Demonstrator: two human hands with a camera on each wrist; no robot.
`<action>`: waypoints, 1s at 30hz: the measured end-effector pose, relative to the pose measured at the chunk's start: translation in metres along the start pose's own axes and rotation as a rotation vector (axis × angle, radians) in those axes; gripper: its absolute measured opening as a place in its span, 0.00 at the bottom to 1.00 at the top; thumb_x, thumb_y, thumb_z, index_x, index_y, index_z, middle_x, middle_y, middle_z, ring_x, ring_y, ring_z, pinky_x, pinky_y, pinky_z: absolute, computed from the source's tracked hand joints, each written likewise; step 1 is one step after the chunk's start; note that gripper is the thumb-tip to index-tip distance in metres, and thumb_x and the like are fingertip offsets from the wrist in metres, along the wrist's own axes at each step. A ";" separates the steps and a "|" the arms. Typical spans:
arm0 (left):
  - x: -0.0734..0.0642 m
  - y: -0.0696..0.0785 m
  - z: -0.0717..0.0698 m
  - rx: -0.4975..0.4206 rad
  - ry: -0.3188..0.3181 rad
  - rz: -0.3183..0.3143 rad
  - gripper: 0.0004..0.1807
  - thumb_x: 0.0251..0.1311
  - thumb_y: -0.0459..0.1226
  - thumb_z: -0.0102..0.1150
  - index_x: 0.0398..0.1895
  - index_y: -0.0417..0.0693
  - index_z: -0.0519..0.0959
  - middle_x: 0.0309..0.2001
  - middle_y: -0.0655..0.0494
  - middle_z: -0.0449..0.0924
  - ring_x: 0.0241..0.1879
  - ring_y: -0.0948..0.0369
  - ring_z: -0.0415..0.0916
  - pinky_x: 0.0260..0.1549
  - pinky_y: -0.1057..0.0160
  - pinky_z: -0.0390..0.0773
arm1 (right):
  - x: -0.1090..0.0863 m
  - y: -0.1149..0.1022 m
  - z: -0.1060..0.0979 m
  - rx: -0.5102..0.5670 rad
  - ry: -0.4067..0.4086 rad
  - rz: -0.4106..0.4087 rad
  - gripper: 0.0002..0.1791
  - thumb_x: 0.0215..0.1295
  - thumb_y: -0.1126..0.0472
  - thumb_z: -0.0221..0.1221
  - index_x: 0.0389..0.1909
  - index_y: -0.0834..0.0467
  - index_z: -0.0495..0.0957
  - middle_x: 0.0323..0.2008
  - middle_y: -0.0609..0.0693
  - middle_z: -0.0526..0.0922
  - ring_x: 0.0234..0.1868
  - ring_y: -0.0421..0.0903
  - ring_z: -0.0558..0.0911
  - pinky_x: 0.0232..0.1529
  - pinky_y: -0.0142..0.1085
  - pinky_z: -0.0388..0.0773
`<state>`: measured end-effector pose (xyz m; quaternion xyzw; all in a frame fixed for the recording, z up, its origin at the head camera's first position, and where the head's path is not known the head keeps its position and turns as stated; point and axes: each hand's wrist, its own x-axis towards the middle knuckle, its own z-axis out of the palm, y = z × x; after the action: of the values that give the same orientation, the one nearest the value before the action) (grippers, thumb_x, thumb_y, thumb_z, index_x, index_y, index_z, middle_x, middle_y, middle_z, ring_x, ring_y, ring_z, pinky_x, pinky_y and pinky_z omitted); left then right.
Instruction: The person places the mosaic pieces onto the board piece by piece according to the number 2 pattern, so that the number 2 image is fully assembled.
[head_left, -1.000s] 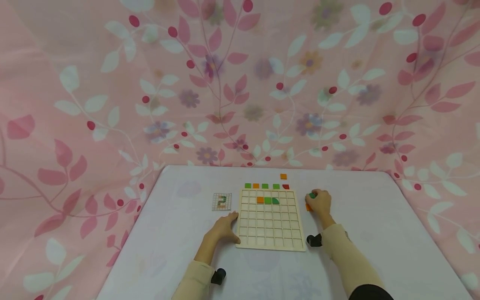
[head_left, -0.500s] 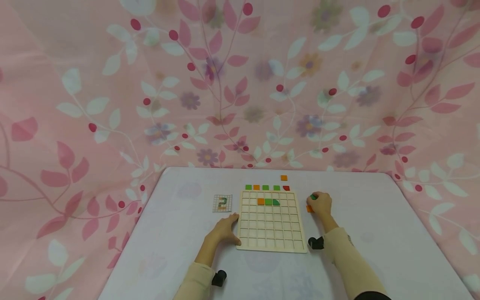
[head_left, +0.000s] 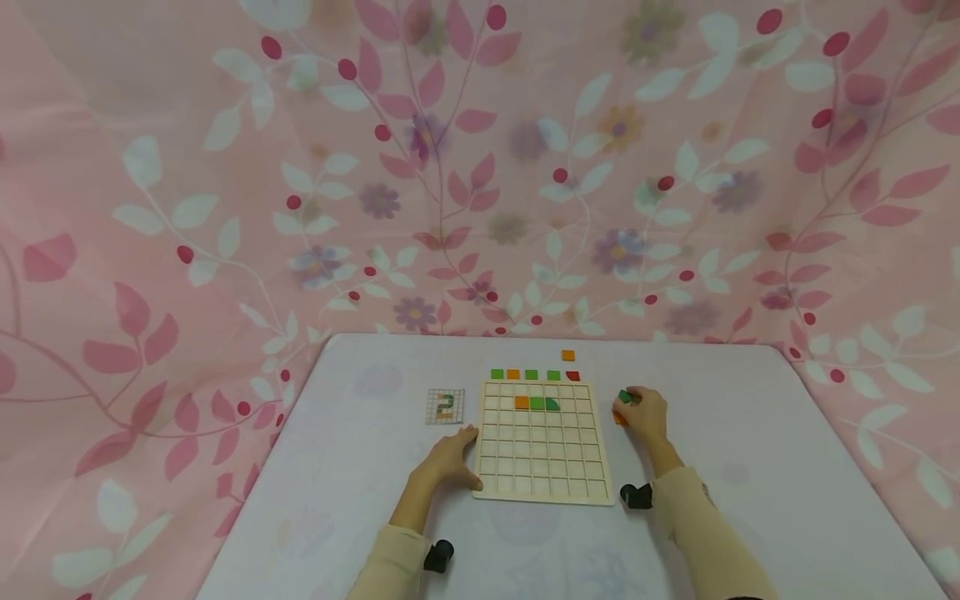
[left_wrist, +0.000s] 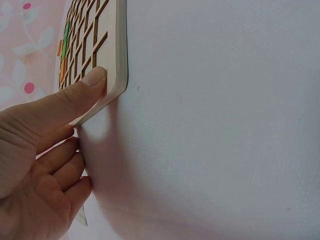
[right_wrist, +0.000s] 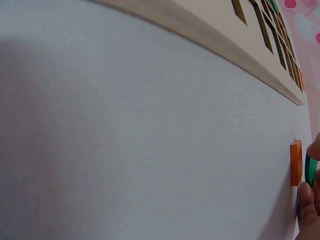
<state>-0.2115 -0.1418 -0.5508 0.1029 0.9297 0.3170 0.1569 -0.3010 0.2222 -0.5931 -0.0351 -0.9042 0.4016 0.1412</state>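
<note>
A square wooden grid board lies on the table; one row bears an orange square, a light green square and a dark green tile with a curved side. My left hand rests at the board's left edge, its thumb over the near corner, its other fingers loosely bent. Right of the board, my right hand pinches a dark green tile between thumb and fingers. Close beside that tile is an orange tile, partly covered by the hand in the head view.
Behind the board several tiles line up, ending in a red one. A single orange tile lies farther back. Left of the board is a small pattern card. A floral curtain hangs behind the white table.
My right hand has shifted slightly and turned, so more of the dark green tile shows in its fingers. My left hand keeps its place on the board.
</note>
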 end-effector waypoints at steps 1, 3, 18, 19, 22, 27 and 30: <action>0.000 0.000 0.000 0.000 0.001 0.002 0.52 0.30 0.35 0.79 0.65 0.35 0.65 0.68 0.41 0.60 0.67 0.41 0.56 0.65 0.43 0.57 | -0.002 0.000 0.001 0.024 0.021 0.007 0.19 0.50 0.66 0.61 0.43 0.74 0.78 0.36 0.69 0.81 0.35 0.56 0.80 0.34 0.41 0.79; 0.001 -0.001 0.001 -0.003 0.001 0.007 0.52 0.30 0.35 0.79 0.65 0.34 0.65 0.68 0.41 0.60 0.67 0.41 0.56 0.65 0.43 0.57 | -0.006 -0.002 0.003 0.067 0.060 0.023 0.19 0.49 0.67 0.61 0.42 0.73 0.79 0.32 0.66 0.82 0.30 0.51 0.79 0.29 0.32 0.76; 0.001 -0.001 0.002 -0.009 0.003 -0.007 0.53 0.29 0.36 0.79 0.65 0.35 0.64 0.68 0.43 0.60 0.68 0.43 0.55 0.66 0.45 0.58 | -0.045 -0.051 0.023 0.266 -0.013 -0.083 0.16 0.47 0.71 0.66 0.39 0.72 0.80 0.32 0.63 0.81 0.32 0.53 0.80 0.30 0.23 0.76; 0.001 -0.001 0.002 -0.016 0.001 -0.012 0.53 0.29 0.36 0.79 0.66 0.36 0.64 0.69 0.43 0.59 0.68 0.44 0.55 0.66 0.46 0.57 | -0.047 -0.053 0.025 0.283 -0.021 -0.105 0.16 0.46 0.72 0.65 0.39 0.72 0.80 0.32 0.63 0.81 0.32 0.53 0.80 0.30 0.25 0.77; 0.000 -0.001 0.003 -0.020 0.002 -0.014 0.53 0.30 0.36 0.79 0.66 0.35 0.64 0.69 0.43 0.59 0.68 0.43 0.55 0.66 0.45 0.57 | -0.054 -0.058 0.029 0.327 -0.047 -0.158 0.16 0.44 0.73 0.65 0.38 0.73 0.80 0.32 0.63 0.81 0.30 0.54 0.80 0.31 0.31 0.81; -0.001 0.001 0.002 -0.015 0.004 -0.011 0.52 0.30 0.35 0.79 0.65 0.35 0.64 0.69 0.42 0.60 0.68 0.43 0.55 0.66 0.44 0.57 | -0.060 -0.062 0.039 0.333 -0.093 -0.183 0.16 0.43 0.73 0.67 0.38 0.71 0.81 0.32 0.60 0.80 0.30 0.52 0.81 0.33 0.30 0.81; -0.002 0.001 0.001 -0.014 0.004 -0.015 0.52 0.30 0.35 0.79 0.65 0.35 0.64 0.69 0.42 0.59 0.68 0.42 0.55 0.65 0.44 0.57 | -0.059 -0.065 0.044 0.293 -0.111 -0.207 0.16 0.42 0.72 0.67 0.37 0.70 0.81 0.32 0.58 0.81 0.30 0.50 0.80 0.32 0.30 0.80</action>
<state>-0.2096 -0.1409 -0.5507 0.0941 0.9286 0.3225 0.1578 -0.2535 0.1360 -0.5871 0.1011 -0.8412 0.5137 0.1354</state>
